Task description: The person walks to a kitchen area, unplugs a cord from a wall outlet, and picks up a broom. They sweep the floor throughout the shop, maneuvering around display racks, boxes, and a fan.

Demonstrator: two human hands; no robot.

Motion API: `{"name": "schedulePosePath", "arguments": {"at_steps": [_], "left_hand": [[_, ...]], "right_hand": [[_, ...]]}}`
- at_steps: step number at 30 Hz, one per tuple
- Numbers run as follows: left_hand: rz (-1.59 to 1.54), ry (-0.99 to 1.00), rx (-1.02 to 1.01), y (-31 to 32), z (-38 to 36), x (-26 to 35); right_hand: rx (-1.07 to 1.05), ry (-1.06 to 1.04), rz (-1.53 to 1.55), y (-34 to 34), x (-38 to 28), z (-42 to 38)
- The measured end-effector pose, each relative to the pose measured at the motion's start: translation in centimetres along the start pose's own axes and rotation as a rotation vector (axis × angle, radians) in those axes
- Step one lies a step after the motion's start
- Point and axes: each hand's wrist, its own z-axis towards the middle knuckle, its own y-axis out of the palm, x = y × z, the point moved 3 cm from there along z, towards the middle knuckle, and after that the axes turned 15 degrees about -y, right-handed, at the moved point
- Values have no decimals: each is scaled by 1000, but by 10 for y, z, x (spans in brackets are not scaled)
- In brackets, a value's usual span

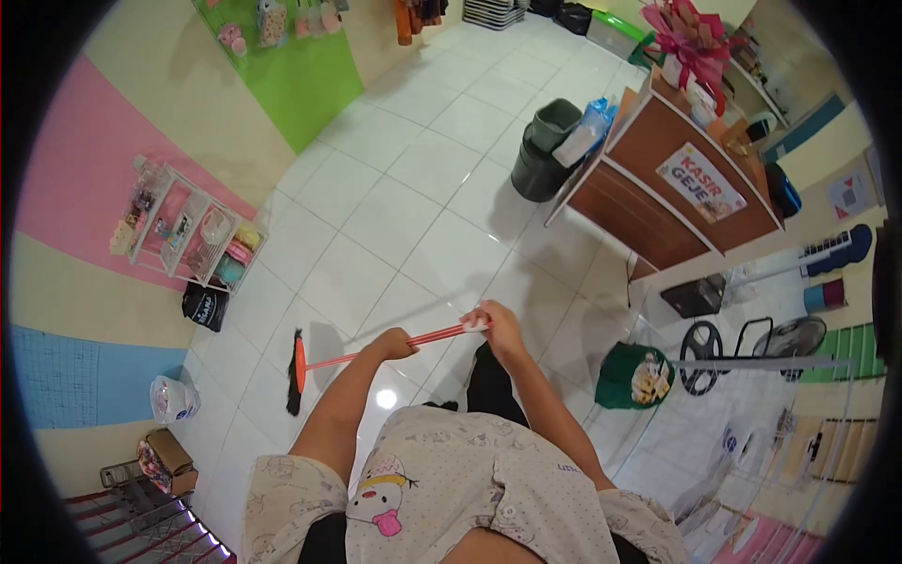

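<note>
A broom (440,334) with a thin red-and-white handle reaches across in front of my body, sloping down to the left. My left hand (396,345) is wrapped around the middle of its handle. Near the upper end, my right hand (492,324) grips the same handle with curled fingers. The red head with dark bristles (296,371) is at the left, over the white tiled floor (395,244).
To the right stands a brown counter (648,202) with a dark bin (543,160) beside it. A green bag (634,376) sits right of my legs. Along the left wall are a white rack (193,226), a black bag (205,305) and a white bucket (174,399).
</note>
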Motion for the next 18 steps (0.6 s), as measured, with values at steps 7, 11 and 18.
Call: {"name": "schedulePosePath", "arguments": {"at_steps": [7,11,18], "left_hand": [[-380,423,291,-105,80,217],[-365,598,175,-200,111,342],[-527,607,279,-235,229,359]], "right_hand": [[-62,-358,-41,-49,-190,121],[-181,-496,-242,-52,-273,168],[-283,-378,-489,-66,-244,262]]}}
